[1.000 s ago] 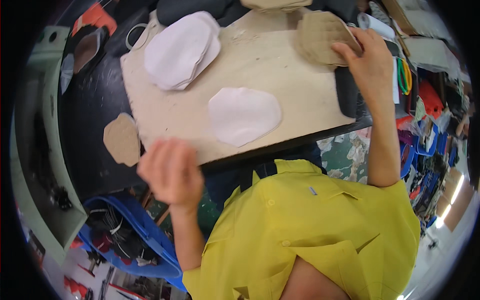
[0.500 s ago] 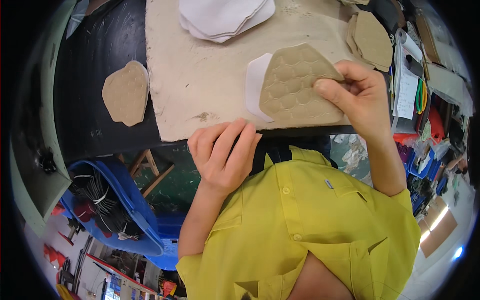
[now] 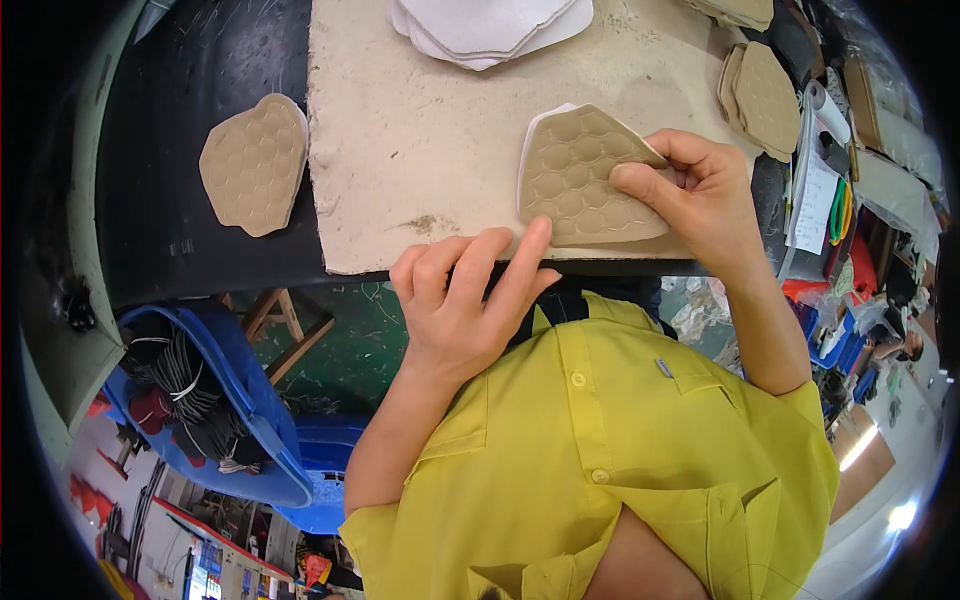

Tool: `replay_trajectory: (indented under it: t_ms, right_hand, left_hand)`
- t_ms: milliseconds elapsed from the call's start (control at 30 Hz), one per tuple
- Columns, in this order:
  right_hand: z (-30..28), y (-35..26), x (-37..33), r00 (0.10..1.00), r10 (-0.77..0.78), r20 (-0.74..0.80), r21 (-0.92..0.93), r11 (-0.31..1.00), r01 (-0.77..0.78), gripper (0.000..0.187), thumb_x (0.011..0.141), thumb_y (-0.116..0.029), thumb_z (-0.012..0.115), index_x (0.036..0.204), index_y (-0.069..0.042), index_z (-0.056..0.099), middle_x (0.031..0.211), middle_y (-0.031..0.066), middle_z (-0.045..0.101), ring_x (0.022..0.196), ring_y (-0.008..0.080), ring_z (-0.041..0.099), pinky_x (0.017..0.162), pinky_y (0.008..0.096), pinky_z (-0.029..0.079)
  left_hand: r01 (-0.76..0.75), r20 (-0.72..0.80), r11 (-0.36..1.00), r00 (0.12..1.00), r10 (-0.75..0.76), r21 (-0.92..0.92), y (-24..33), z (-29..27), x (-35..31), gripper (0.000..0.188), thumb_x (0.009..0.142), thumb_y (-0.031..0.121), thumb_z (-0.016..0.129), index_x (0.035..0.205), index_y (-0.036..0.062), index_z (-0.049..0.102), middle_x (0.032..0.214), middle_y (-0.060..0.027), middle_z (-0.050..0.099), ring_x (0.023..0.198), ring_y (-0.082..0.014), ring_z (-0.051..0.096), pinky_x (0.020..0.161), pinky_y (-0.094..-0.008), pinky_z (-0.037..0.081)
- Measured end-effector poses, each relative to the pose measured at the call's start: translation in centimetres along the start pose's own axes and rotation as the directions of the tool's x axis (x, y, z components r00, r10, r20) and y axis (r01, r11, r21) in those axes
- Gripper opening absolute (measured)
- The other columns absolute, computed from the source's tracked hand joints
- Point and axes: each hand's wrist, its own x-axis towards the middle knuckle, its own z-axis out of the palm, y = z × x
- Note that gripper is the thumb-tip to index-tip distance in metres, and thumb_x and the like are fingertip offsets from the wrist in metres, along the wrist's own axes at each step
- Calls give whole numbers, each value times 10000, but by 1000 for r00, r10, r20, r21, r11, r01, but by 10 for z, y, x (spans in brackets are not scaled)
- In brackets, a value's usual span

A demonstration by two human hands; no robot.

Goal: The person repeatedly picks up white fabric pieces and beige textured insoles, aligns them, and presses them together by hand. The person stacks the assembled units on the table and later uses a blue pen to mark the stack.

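My right hand (image 3: pixel 708 205) pinches the right edge of a tan padded piece (image 3: pixel 578 175) embossed with a honeycomb pattern, thumb on top. A white piece (image 3: pixel 521 170) lies beneath it, showing only as a narrow rim along the left and upper-left edge. My left hand (image 3: pixel 455 305) has its fingers apart at the board's front edge, and its index fingertip reaches the tan piece's lower left corner. Both hands are over the front of a beige board (image 3: pixel 400 140). Farther back on the board rests a stack of white pieces (image 3: pixel 490 30).
Another tan piece with a white underside (image 3: pixel 253 165) lies on the black tabletop (image 3: pixel 170 250) at left. Tan pieces are stacked (image 3: pixel 765 100) at right, near a written sheet (image 3: pixel 812 205). Below left, a blue tub (image 3: pixel 285 440) holds dark cord bundles (image 3: pixel 185 375).
The tan piece has shifted left over the white one, covering most of it. My left index finger has stretched out to the tan piece's corner. The view has shifted slightly.
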Motion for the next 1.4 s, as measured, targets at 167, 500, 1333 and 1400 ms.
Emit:
replay_trajectory:
  t_ms: [167, 500, 1333, 1400]
  right_hand:
    - [2, 1, 1, 1000, -14, -22, -45, 999, 13, 174, 848, -114, 739, 916, 43, 707, 719, -7, 649, 641, 18, 531, 542, 203, 423]
    - [7, -1, -4, 928, -364, -82, -429, 853, 297, 165, 844, -108, 726, 960, 6, 697, 771, 118, 671, 621, 231, 601, 554, 326, 483]
    - [-9, 32, -22, 430, -897, -103, -663, 384, 642, 231, 671, -125, 807, 823, -75, 640, 944, 56, 659, 891, 249, 641, 702, 353, 480]
    - [-10, 34, -22, 360, -933, -9, -646, 280, 710, 259, 654, -116, 818, 845, -82, 645, 939, 48, 656, 903, 272, 635, 750, 376, 473]
  left_hand:
    - [-3, 47, 994, 999, -2, 106, 4, 1, 0, 435, 850, 483, 688, 1154, 175, 723, 1037, 17, 550, 943, -202, 462, 848, -372, 335]
    - [-29, 281, 995, 958, 55, -96, 23, 6, 57, 840, 821, 625, 596, 1251, -96, 575, 1367, -210, 511, 1239, -347, 515, 957, -399, 447]
    - [181, 72, 913, 983, -166, -366, 3, 3, 56, 703, 756, 103, 811, 1385, 45, 503, 1324, -214, 549, 1149, -315, 524, 971, -380, 393]
    - [211, 55, 881, 977, -207, -424, 1, 0, 55, 707, 739, -27, 795, 1369, -38, 474, 1191, -195, 633, 1054, -301, 563, 938, -382, 420]
